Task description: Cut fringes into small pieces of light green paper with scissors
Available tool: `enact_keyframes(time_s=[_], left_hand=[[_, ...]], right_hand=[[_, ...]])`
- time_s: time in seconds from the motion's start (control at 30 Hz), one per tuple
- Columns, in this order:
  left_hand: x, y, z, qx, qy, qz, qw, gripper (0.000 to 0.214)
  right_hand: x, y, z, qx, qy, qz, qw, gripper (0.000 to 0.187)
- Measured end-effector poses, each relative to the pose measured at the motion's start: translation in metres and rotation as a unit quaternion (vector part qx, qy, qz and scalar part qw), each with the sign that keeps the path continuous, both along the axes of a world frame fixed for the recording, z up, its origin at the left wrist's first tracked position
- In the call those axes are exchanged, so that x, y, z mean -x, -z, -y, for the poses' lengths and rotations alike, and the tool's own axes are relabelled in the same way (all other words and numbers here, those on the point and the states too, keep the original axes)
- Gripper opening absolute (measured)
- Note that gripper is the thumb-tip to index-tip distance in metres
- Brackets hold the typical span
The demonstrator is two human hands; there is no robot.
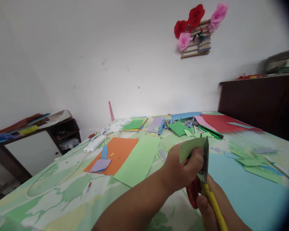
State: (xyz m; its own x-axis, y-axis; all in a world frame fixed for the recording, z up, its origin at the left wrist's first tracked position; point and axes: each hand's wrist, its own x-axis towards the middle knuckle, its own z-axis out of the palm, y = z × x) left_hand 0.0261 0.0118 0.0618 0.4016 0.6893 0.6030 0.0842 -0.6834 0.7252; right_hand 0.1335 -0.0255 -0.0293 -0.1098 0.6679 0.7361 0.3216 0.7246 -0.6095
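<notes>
My left hand (180,168) pinches a small piece of light green paper (189,149), held up above the table. Against the right edge of that piece are the blades of a pair of scissors (206,160), pointing upward. My right hand (209,205) is closed around the scissors' handles, one wrapped in yellow and the other red. Whether the blades are cutting into the paper at this instant is hard to see. Beyond the left forearm lie a larger light green sheet (141,160) and an orange sheet (121,147) with small blue and purple pieces on it.
A light blue sheet (243,189) lies to the right, with green scraps (252,157) around its far edge. Farther back are a green utility knife (210,131), a red sheet (228,123) and a dark green square (178,128). A white power strip (95,143) with its cable sits at the left.
</notes>
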Motion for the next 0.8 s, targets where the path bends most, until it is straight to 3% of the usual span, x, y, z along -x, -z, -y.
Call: enact_keyframes(time_s=[0.27, 0.8], left_hand=[[-0.0011, 0.0015, 0.0026, 0.028, -0.013, 0.013, 0.999, 0.028], [-0.0024, 0.0022, 0.0067, 0.029, -0.033, 0.022, 0.999, 0.029]], right_hand=[[0.0009, -0.0069, 0.0037, 0.024, -0.022, -0.001, 0.999, 0.038], [-0.0017, -0.0064, 0.0034, -0.003, -0.026, 0.023, 0.999, 0.03]])
